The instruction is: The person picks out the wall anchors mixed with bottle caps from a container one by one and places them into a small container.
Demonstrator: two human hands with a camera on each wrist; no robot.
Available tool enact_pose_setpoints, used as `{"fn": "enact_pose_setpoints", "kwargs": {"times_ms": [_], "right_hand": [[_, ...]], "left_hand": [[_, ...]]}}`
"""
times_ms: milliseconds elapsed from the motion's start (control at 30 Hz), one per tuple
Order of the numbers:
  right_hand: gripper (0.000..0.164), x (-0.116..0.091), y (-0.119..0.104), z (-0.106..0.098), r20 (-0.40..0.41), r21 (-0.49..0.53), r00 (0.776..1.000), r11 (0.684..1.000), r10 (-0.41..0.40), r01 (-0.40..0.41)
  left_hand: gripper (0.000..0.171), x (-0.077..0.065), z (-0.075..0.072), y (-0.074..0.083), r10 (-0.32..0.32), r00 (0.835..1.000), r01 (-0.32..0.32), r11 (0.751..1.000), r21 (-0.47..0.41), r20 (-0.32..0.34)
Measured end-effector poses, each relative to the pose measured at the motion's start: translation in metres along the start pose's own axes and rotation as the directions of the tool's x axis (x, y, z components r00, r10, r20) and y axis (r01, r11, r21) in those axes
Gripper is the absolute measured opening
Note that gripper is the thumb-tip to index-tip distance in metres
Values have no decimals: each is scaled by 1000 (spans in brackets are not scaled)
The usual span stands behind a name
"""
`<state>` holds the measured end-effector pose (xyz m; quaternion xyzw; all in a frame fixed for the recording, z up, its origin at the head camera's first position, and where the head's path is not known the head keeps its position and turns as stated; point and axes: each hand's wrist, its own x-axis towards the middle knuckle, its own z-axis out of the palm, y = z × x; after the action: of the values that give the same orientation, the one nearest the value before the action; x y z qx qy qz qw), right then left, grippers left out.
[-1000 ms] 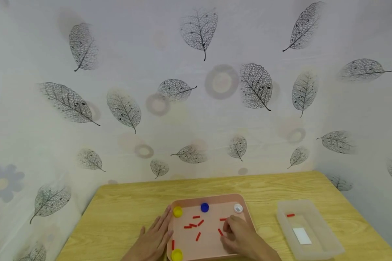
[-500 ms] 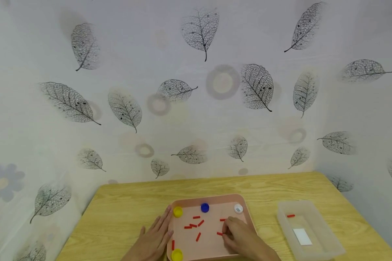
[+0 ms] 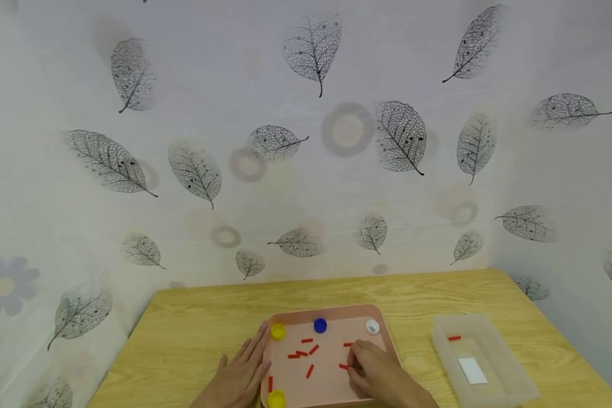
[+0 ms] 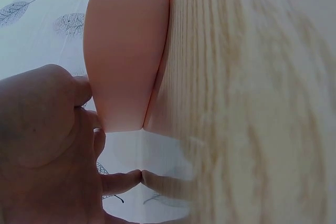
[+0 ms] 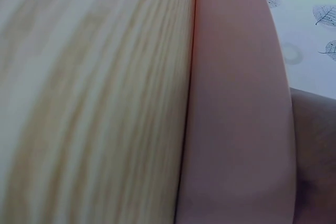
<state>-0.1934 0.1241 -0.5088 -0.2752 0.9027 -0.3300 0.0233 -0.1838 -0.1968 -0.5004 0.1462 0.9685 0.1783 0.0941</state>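
A shallow pink tray [image 3: 331, 391] lies on the wooden table, with several short red sticks [image 3: 310, 371] scattered inside. My left hand [image 3: 239, 371] rests along the tray's left side, fingers extended; the left wrist view shows the fingers against the tray's outer wall [image 4: 126, 51]. Over the right part of the tray, my right hand [image 3: 377, 371] has thumb and forefinger together at one end of a red stick [image 3: 343, 366], pinching it. Just above those fingertips lies another red stick [image 3: 348, 344]. In the right wrist view the hand [image 5: 317, 150] is mostly hidden behind the tray wall.
Inside the tray are yellow caps [image 3: 277, 332] at the left corners, a blue cap [image 3: 320, 325] at the back and a white cap [image 3: 372, 327] at back right. Right of the tray stands a translucent bin [image 3: 510, 362] holding a red stick and a white card [image 3: 472, 370].
My right fingers have closed on the red stick near them, which has turned from slanted to nearly level. My left hand has stayed in place at the tray's side.
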Motion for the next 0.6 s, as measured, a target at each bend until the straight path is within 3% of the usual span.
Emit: {"fn": "enact_pose_setpoints", "kwargs": {"times_ms": [267,600], "right_hand": [[10,-2,-1,-3,66,74,996,995,66,-71],[13,-6,-1,-5,-38,-9,999,1000,-10,9]], "left_hand": [[68,1,0,0,-13,999,12,999,30,38],[68,1,0,-1,-14,999,14,1000,16,38]]}}
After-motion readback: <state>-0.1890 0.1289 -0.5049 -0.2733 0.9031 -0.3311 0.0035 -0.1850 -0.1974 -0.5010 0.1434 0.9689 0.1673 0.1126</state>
